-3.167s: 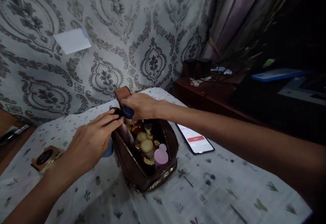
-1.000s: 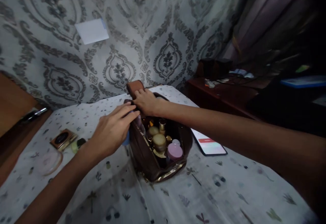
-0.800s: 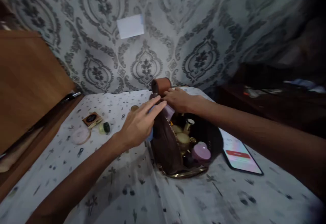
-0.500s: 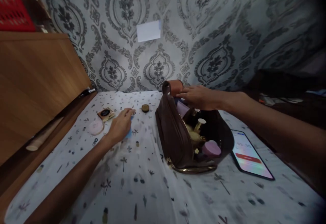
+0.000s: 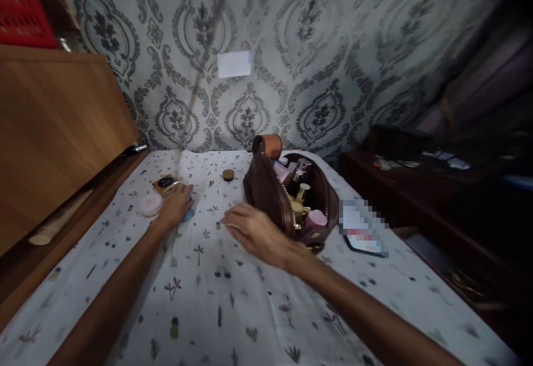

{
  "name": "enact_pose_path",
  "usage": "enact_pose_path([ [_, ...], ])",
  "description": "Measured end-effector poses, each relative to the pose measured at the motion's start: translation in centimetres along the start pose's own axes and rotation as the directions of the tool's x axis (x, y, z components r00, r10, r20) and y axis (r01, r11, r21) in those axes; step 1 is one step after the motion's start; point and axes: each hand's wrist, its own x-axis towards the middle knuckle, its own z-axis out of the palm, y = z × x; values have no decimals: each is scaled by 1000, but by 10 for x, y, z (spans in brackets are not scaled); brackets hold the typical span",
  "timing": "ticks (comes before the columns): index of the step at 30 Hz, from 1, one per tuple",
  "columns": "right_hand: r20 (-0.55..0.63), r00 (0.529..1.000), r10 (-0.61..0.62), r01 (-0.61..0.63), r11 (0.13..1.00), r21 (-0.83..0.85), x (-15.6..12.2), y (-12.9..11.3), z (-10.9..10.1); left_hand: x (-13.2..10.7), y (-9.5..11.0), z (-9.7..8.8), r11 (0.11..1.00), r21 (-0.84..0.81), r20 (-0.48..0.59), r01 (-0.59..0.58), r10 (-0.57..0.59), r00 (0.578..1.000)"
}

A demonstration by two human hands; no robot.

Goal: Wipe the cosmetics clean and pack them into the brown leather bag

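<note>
My left hand [image 5: 175, 206] is at the left of the cloth, fingers curled over a small blue item [image 5: 189, 215], mostly covered by the palm. Beside it lie a gold-and-black compact box [image 5: 165, 181] and a round pale pink compact [image 5: 150, 204]. My right hand [image 5: 254, 231] hovers in front of the brown toiletry bag [image 5: 266, 191], its fingers extended to the left and nothing visible in them. The unzipped bag holds a pink-lidded jar [image 5: 316, 219], a gold-capped bottle [image 5: 303, 191] and several other cosmetics. A small round gold-brown jar [image 5: 227, 175] stands between the hands, farther back.
A phone [image 5: 362, 232] with a blurred screen lies right of the bag. A wooden cabinet [image 5: 62, 133] borders the left side, with a red basket [image 5: 25, 10] on top. Patterned wallpaper closes off the back. Dark furniture [image 5: 400, 188] stands at the right.
My right hand has come out from the back of the bag, toward me and left. My left hand has shifted left with the blue item, closer to the compacts. The view has turned slightly.
</note>
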Motion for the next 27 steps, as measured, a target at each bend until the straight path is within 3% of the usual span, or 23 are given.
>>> enact_pose_path([
  [2, -4, 986, 166, -163, 975, 154, -6, 4, 32, 1, 4, -3, 998, -63, -49, 7, -10, 999],
  [5, 6, 921, 390, -355, 833, 424, -9, 12, 69, -5, 25, -12, 917, -396, -108, 36, -85, 990],
  [7, -11, 881, 473, -366, 697, 617, -7, 16, 85, -15, 48, -21, 774, -629, -36, 67, -115, 993],
  [9, -53, 870, 490, -269, 562, 782, -5, 18, 93, -27, 73, -29, 709, -705, 3, 24, -31, 1000],
  [13, -62, 861, 505, -113, 310, 944, -6, 20, 94, -40, 104, -36, 783, -594, -104, -183, 151, 983],
  [17, 69, 876, 476, -135, 105, 985, -12, 22, 83, -36, 107, -28, 817, -492, -186, -301, 240, 953],
  [21, 180, 873, 454, -191, -23, 981, -15, 23, 76, -33, 105, -23, 847, -451, -183, -282, 221, 958],
  [27, 275, 861, 427, -194, -224, 955, -13, 16, 73, -38, 106, -27, 821, -552, -113, -147, 102, 988],
])
